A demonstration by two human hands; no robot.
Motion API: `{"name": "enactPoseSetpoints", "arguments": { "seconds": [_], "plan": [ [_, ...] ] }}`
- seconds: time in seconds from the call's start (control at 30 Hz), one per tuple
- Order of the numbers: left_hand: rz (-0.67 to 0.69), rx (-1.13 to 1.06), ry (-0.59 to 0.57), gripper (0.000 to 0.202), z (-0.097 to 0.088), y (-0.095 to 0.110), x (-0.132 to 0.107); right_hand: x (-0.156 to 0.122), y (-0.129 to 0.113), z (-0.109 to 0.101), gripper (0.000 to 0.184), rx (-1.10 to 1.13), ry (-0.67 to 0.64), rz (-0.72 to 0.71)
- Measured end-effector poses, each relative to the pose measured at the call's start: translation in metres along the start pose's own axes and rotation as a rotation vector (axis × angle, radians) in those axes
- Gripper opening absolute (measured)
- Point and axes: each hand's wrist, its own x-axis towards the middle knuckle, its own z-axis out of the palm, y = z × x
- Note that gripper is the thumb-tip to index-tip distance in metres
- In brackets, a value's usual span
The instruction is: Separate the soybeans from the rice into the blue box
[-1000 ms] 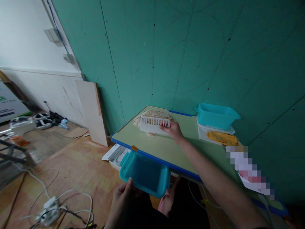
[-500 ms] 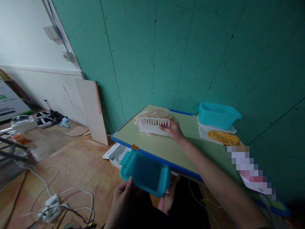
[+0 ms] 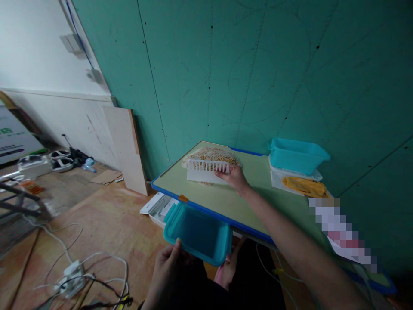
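Observation:
My left hand (image 3: 168, 261) grips the near rim of a teal plastic lid (image 3: 198, 234), thumb on top. The lid is tilted just below the table's front edge. My right hand (image 3: 236, 178) is closed around the right end of a white slotted plastic scraper (image 3: 203, 174). The scraper stands on edge on the table (image 3: 209, 198), right in front of a heap of mixed grains (image 3: 213, 153). A few grains (image 3: 205, 184) lie on the near side of the scraper. The lower part of the heap is hidden behind it.
On the table's right stand a teal tub (image 3: 297, 156) on a white tray (image 3: 277, 179), an orange cloth (image 3: 305, 186) and a blurred-out printed sheet (image 3: 342, 232). A green wall (image 3: 245, 77) rises behind. Cables and a power strip (image 3: 71, 275) lie on the floor at left.
The scraper has shifted very slightly to the left along the front of the heap, with my right hand on it. My left hand and the lid look almost unchanged.

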Motion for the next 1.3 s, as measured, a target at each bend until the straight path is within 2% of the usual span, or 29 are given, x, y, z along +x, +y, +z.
{"name": "enactPoseSetpoints", "arguments": {
  "seconds": [0.5,0.8,1.03,1.3],
  "plan": [
    [0.03,-0.012,-0.012,0.051,0.003,0.002,0.0,-0.006,-0.005,0.005,0.025,0.023,-0.029,0.014],
    [-0.006,0.03,0.052,0.054,0.005,0.006,-0.003,-0.007,-0.005,0.004,0.028,0.034,-0.031,0.028],
    [0.016,0.008,0.077,0.051,0.011,0.013,-0.006,-0.008,-0.008,0.002,0.027,0.028,-0.032,0.019],
    [-0.026,-0.011,0.094,0.054,0.011,0.009,-0.004,-0.01,-0.005,0.007,0.027,0.011,-0.052,0.023]
  ]
}}
